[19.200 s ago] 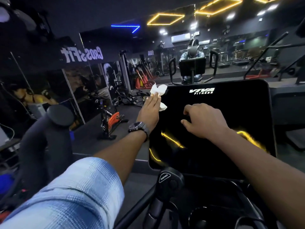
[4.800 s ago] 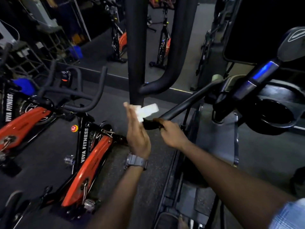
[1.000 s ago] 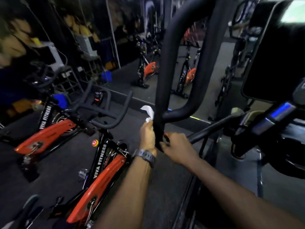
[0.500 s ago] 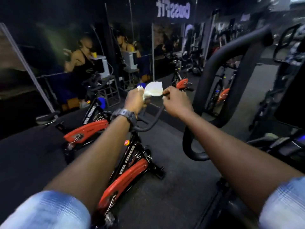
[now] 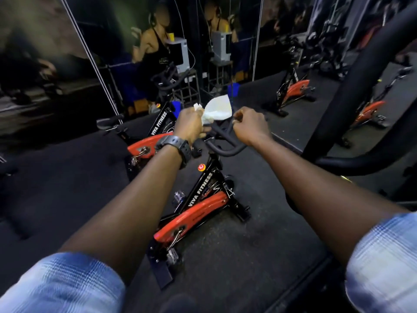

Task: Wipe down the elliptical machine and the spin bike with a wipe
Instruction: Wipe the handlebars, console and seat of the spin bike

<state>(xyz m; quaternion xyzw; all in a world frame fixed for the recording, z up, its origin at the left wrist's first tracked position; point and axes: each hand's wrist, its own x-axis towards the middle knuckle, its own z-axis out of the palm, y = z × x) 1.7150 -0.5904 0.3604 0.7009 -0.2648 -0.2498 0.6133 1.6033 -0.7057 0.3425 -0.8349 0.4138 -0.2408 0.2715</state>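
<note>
Two hands out over the spin bike [image 5: 198, 206]: left hand [image 5: 189, 126] pinches the white wipe [image 5: 217, 108], right hand [image 5: 249, 127] curled round the black handlebar [image 5: 225, 145] at its right end. Wipe sticks up between the hands, just above the handlebar. Elliptical machine [image 5: 361, 86] at right edge of the dark floor [image 5: 248, 245], untouched; mirror wall [image 5: 282, 30] behind.

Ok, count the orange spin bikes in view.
2: nearest bike straight ahead; second bike behind it, left. Two on the right look like mirror reflections; more may be hidden.
</note>
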